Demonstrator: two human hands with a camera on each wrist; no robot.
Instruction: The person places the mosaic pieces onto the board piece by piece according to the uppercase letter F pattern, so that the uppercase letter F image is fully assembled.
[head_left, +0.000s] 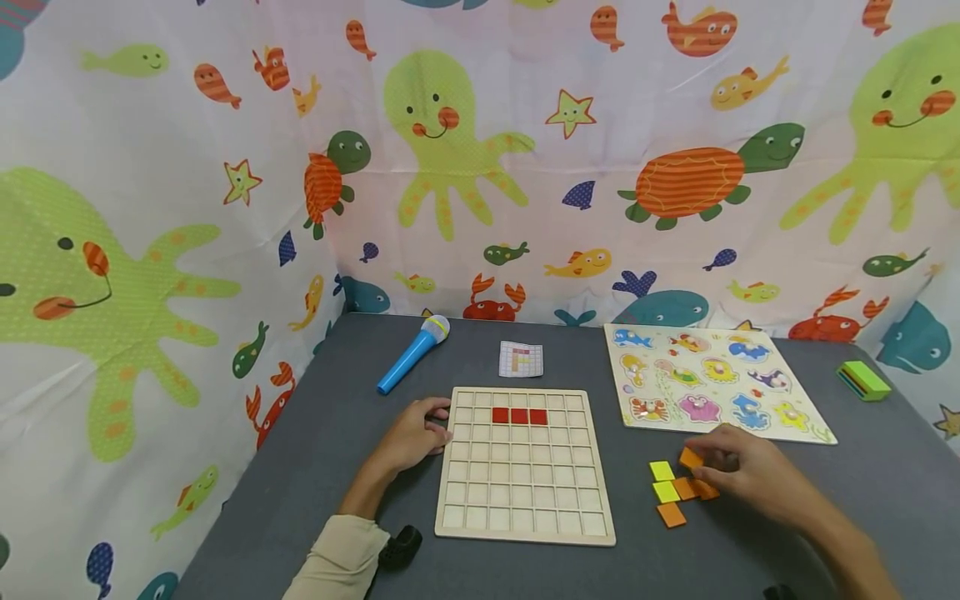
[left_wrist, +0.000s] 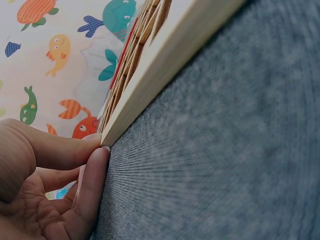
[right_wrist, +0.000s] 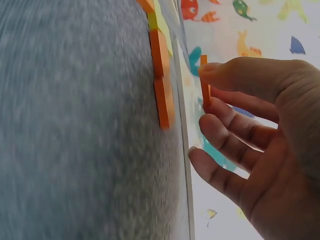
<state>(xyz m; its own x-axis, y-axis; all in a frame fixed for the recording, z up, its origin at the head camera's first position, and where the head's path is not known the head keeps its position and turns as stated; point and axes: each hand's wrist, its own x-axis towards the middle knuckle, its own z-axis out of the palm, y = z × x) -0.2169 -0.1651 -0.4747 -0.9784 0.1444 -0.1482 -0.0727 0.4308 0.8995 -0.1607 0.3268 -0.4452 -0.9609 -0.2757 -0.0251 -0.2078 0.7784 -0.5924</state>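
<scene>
My left hand [head_left: 411, 433] is at the left side of a wooden grid board [head_left: 525, 538]; in the left wrist view, thumb and a finger pinch the board's edge [left_wrist: 145, 85]. Three red tiles [head_left: 519, 416] sit side by side in the board's second row from the far side. Right of the board, my right hand [head_left: 738, 467] pinches an orange square tile [right_wrist: 205, 82] between thumb and fingers, raised off the table in the right wrist view. Below it lie loose orange tiles [head_left: 672, 515] and two yellow tiles [head_left: 662, 472].
Behind the board lies a small grid card [head_left: 521, 359], with a blue toy microphone [head_left: 408, 358] to its left. A sea-animal puzzle board [head_left: 712, 379] is at the back right. Stacked coloured blocks [head_left: 864, 380] stand near the right edge. Printed cloth walls [head_left: 495, 100] border the grey table.
</scene>
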